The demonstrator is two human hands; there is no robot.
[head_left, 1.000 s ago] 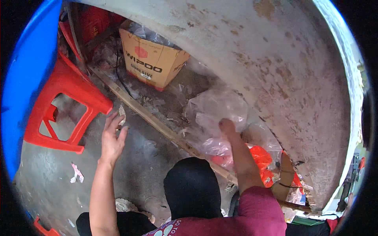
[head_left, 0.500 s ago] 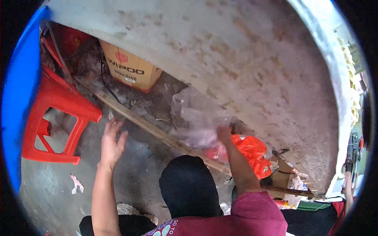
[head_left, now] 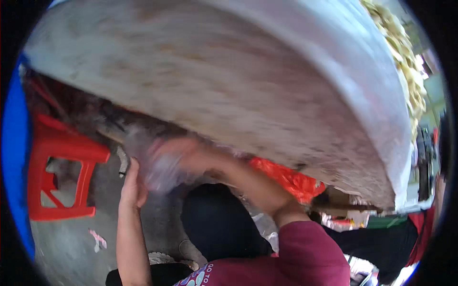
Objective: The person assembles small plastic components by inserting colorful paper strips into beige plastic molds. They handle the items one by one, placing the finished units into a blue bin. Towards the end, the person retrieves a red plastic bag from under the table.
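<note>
My right hand point(head_left: 183, 151), smeared by motion, is closed on a crumpled clear plastic bag point(head_left: 164, 174) in front of the low table edge. My left hand point(head_left: 134, 189) is raised just left of the bag, with one finger stretched upward and the others partly hidden. It looks open, and whether it touches the bag I cannot tell. Beside its fingertip shows a small whitish strip point(head_left: 122, 162); I cannot make out whether it is held. A red plastic bag point(head_left: 291, 178) lies under the table edge, beyond my right forearm.
A big pale, stained tabletop or board point(head_left: 229, 90) slants across the upper view. On the left stands a red plastic stool point(head_left: 86, 186) near a blue sheet point(head_left: 16, 167). A pink-and-white scrap point(head_left: 98, 240) lies on the floor. At right, a person's dark-clothed leg point(head_left: 377, 243) shows.
My right hand has swung left from beneath the table edge, bringing the clear bag near my left hand. The view has shifted; the brown carton is no longer visible.
</note>
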